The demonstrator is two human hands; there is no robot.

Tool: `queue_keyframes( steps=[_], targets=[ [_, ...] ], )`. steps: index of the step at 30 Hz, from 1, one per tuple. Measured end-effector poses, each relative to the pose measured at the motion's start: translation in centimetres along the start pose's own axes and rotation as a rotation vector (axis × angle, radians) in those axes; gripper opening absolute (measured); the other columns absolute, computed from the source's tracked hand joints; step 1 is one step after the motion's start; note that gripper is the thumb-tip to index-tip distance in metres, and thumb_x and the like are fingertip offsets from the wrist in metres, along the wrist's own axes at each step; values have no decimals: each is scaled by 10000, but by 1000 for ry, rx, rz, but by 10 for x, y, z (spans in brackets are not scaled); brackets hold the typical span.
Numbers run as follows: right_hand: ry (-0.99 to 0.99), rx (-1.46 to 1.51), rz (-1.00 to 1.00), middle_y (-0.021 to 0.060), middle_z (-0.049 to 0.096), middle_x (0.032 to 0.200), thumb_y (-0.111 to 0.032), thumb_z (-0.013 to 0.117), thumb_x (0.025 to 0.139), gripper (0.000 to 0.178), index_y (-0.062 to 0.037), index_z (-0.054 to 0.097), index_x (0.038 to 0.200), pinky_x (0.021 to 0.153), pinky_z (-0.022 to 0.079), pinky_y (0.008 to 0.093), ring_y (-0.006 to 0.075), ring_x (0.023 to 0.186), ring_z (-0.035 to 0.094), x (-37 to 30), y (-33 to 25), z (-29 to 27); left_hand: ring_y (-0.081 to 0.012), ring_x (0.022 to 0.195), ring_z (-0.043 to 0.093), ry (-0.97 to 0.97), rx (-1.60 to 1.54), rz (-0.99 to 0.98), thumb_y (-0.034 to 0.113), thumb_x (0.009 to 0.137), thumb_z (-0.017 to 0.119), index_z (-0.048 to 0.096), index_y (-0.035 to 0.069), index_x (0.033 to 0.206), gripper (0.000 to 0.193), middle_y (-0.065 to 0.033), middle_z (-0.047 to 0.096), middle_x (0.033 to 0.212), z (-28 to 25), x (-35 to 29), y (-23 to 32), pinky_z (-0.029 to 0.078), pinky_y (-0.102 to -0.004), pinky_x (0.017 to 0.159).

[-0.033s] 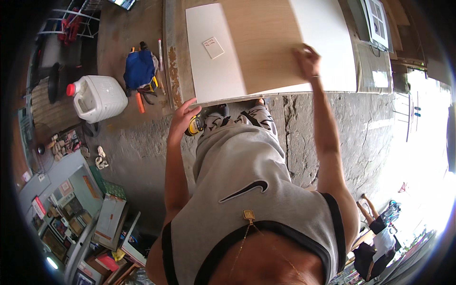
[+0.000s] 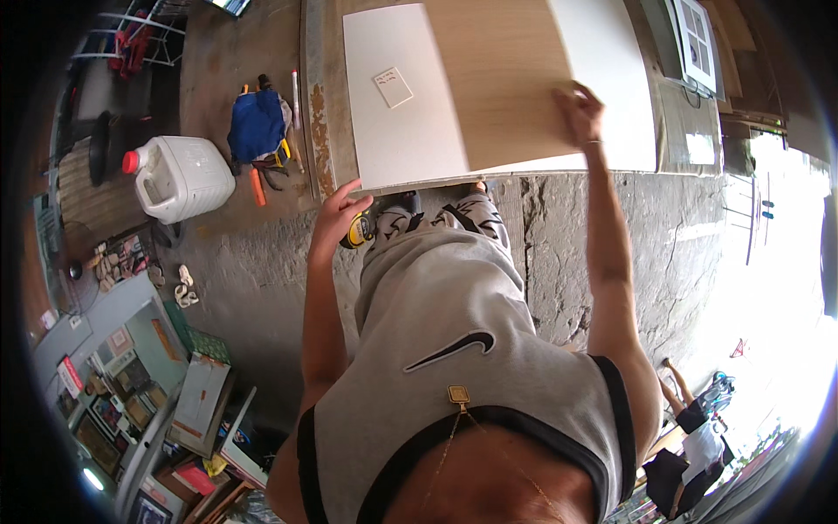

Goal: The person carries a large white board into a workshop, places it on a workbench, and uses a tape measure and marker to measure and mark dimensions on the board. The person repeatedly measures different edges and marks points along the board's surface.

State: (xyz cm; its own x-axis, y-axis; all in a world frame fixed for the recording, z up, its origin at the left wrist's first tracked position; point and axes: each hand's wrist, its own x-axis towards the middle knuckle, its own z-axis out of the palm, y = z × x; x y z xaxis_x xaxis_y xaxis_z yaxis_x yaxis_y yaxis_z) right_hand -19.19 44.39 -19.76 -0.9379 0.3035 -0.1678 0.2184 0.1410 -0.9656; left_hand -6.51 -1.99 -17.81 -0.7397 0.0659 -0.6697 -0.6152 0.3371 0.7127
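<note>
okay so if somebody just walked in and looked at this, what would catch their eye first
Probably the wood-grain panel lying across white boards at the top, with the right hand on its edge. Next, the left hand gripping a yellow tape measure by the boards' near edge, and the white jug on the floor at left.

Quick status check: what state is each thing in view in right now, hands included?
Left hand: shut on the yellow tape measure.
Right hand: fingers spread, pressing on the wood-coloured board.
Wood-coloured board: lying flat over the white panel.
White jug: on its side, red cap on.
</note>
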Motion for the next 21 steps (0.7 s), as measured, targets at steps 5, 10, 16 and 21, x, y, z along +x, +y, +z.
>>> queue_keyframes(
  steps=[5,10,16,21],
  targets=[
    [114,-143,6,132,687,847,-170,793,753,572,53,548,1219,620,527,252,145,710,638,53,-17,-76,-244,902,663,47,513,-70,536,682,735,329,110,1439,959,-152,688,900,14,57,27,505,-336,790],
    [181,-44,-16,144,676,877,-172,789,761,561,74,539,1199,628,537,280,167,725,636,105,-8,-70,-347,1055,606,145,916,-229,518,678,735,155,167,1491,1058,-200,603,1181,43,124,123,479,-452,888],
    [196,107,41,201,662,984,-176,786,770,589,111,496,1195,713,536,300,199,834,633,137,-22,14,-307,919,666,307,1151,-163,392,590,785,242,143,1436,1036,-167,659,1041,50,186,138,543,-395,734],
    [234,162,-18,198,666,981,-171,780,768,568,102,496,1178,739,515,306,200,840,635,152,-4,93,-342,949,650,349,1005,-96,331,559,803,353,126,1313,902,-178,654,1033,51,197,118,532,-416,784]
  ],
)
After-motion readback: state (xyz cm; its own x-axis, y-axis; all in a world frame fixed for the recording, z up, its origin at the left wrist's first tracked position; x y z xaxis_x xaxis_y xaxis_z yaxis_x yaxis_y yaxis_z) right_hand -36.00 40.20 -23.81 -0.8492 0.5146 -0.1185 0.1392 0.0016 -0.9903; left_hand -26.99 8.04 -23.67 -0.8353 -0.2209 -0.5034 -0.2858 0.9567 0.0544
